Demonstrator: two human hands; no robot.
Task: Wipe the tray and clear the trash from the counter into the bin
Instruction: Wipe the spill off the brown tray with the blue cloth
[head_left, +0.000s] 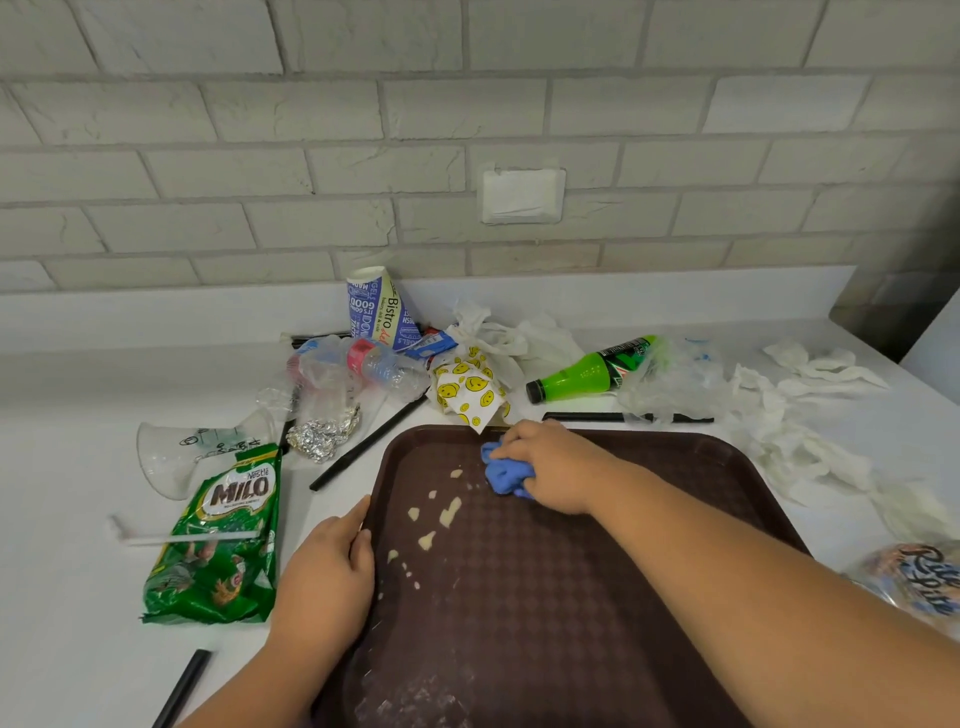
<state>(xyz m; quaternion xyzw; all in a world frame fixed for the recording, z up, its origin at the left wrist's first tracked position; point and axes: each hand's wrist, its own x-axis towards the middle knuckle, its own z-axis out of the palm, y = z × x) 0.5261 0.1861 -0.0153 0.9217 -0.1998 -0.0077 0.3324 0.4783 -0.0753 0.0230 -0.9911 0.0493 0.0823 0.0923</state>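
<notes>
Brace with left hand (327, 566), fingers curled over the tray (545, 597) at its left rim; drag blue cloth (504, 475), clenched in right hand (550, 467), nearward through pale smears (449, 512).

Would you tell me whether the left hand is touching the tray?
Touching. The head view shows the left hand holding the tray by its left rim.

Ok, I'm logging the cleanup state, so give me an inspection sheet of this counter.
Surface: white counter, littered.
Job's things: brown tray with pale food smears; blue cloth on it.
Clutter: Milo packet, Mountain Dew bottle, Bistro paper cup, foil ball, crumpled tissues, black straws.
Hands: left hand holds the tray's left rim; right hand grips the cloth.
Cables: nothing seen.
Surroundings: grey brick wall, white wall plate.
</notes>
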